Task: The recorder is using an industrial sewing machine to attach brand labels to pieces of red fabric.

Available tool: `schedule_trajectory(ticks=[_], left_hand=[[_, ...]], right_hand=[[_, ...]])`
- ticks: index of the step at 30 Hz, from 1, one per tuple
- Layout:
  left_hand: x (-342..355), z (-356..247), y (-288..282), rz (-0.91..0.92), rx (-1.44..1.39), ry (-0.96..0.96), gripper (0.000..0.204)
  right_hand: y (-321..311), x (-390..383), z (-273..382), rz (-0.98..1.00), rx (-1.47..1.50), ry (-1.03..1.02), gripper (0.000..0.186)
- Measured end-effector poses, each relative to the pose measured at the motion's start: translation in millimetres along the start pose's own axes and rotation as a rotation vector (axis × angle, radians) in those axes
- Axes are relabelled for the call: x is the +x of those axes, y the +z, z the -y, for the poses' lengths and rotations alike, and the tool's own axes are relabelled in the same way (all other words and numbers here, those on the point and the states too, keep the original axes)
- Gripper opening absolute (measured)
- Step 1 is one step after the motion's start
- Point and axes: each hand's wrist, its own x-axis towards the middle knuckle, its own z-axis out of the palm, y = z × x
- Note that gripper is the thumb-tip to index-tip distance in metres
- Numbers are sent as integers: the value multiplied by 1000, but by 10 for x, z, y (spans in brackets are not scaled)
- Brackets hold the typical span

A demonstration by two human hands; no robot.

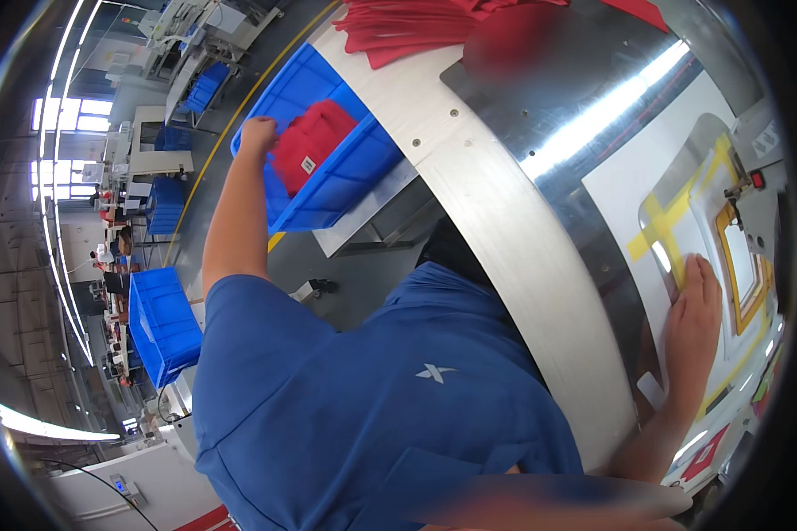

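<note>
My left hand [258, 135] is at the far left with its arm stretched out, at the rim of a blue plastic bin [354, 181]. Its fingers are closed at the edge of a red fabric piece [314, 133] that carries a small white label and lies in the bin. On the right, my right hand [695, 310] rests with fingers stretched out on a flat sewing template [677, 226] marked with yellow tape. Beside those fingers is a yellow-edged rectangular frame [753, 305], under the sewing machine head [757, 199].
A stack of red fabric pieces [407, 26] lies at the far end of the pale curved table edge [505, 212]. The bin sits on a metal stand [372, 217]. Another blue bin [164, 323] stands at left, with worktables beyond a yellow floor line [208, 168].
</note>
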Motion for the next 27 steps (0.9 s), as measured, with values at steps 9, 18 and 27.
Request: schedule_trajectory(ticks=[9, 18, 27], left_hand=[[-569, -1754, 1032, -172, -44, 779, 26], [-3224, -3276, 2207, 731, -56, 1635, 25], [-5026, -3545, 2971, 1316, 29, 2011, 31]], right_hand=[[-743, -257, -266, -70, 157, 29, 40], [-1243, -1111, -1294, -488, 241, 630, 25], [-522, -2116, -1294, -279, 330, 1019, 27]])
